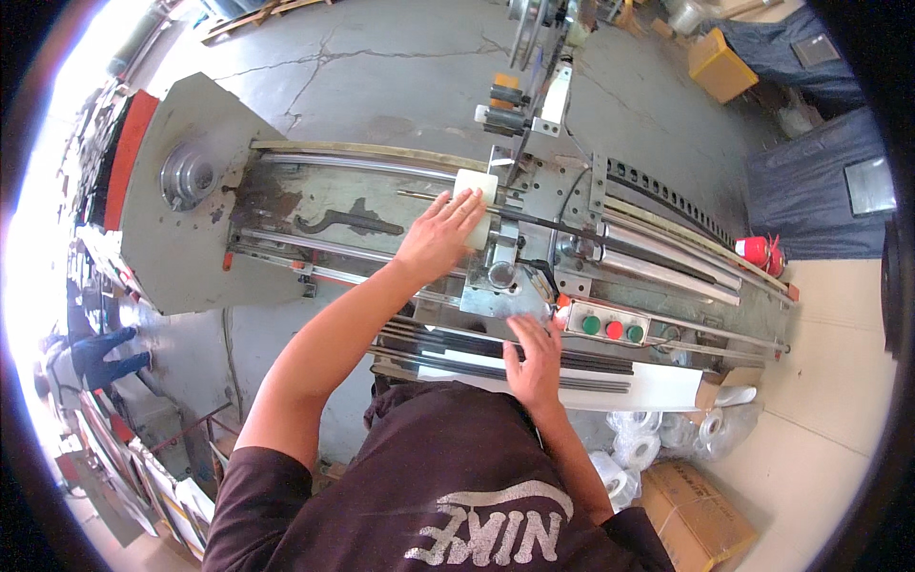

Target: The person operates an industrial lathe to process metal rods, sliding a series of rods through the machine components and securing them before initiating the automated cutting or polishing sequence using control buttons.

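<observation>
My left hand [443, 229] lies with its fingers stretched out across a white block [477, 179] on the carriage of a long machine. Under or beside those fingers passes a slim rod [415, 194]; whether the hand presses on it cannot be made out. A dark bar [562, 227] runs rightward from the carriage. My right hand [536, 362] hovers low at the near side, fingers apart, with nothing visible in it. Just right of it sits a push-button box [610, 328] with green and red buttons. Several dark rods [581, 385] lie in a white tray [658, 386] beneath that hand.
A dark hook spanner [353, 223] rests on the machine bed between the guide rails [334, 245]. To the left stands a grey end plate [195, 229]. A red fire extinguisher [756, 251], plastic-wrapped rolls [634, 448] and a cardboard box [694, 515] are at the right.
</observation>
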`<state>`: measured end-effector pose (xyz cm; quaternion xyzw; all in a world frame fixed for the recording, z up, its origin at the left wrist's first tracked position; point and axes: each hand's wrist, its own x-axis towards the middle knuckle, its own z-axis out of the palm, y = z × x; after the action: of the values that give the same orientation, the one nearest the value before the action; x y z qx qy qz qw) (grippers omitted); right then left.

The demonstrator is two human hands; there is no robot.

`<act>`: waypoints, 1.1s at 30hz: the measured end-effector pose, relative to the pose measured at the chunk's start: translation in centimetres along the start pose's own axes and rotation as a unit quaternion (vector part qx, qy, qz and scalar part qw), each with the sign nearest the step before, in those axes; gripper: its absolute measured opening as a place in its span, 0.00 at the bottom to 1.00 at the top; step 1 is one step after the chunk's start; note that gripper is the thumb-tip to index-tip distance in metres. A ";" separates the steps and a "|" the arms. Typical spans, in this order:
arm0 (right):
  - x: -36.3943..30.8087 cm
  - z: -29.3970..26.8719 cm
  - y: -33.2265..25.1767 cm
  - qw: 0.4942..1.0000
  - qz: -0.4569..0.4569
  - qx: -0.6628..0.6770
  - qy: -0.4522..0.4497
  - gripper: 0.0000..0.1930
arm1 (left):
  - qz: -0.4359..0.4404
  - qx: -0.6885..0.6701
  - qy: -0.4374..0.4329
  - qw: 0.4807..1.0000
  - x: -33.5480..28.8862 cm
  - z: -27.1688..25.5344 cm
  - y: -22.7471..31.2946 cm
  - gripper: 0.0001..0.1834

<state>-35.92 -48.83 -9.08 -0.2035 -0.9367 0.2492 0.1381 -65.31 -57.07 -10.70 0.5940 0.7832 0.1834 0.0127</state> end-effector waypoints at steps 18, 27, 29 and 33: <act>-1.5 3.2 -3.9 0.999 0.024 0.021 -0.033 0.19 | 0.038 0.030 0.064 0.997 -1.6 -1.7 -1.4 0.46; 3.3 8.2 -13.7 0.996 0.028 0.042 -0.078 0.17 | 0.027 -0.018 0.062 0.998 -6.7 -3.4 -10.5 0.46; 5.1 11.3 -16.0 0.997 0.016 0.044 -0.067 0.18 | 0.020 -0.007 0.047 0.999 -8.8 -5.0 -15.2 0.46; 7.5 12.6 -20.0 0.998 -0.023 0.059 -0.025 0.18 | -0.016 0.016 0.002 1.000 -13.0 -8.9 -21.8 0.49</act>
<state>-53.29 -66.51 -8.02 -0.1669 -0.9281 0.3055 0.1321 -83.80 -76.64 -11.60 0.5815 0.7953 0.1716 0.0043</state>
